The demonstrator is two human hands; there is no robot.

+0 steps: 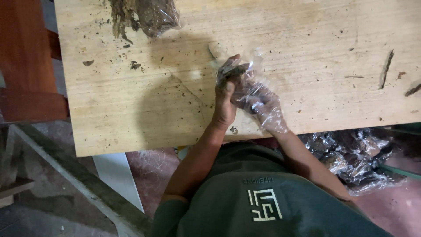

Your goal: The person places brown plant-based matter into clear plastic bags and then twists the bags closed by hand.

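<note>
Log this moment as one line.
left hand: grips dark clump | right hand: inside clear plastic bag | surface: wooden board | far edge: leaf pile

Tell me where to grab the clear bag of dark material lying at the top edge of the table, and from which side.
Probably best to grip the clear bag at its lower right corner, coming in from the right across the bare wooden table. The plastic bunches there, while dark shreds spill from its left side, so that end seems open.
</note>
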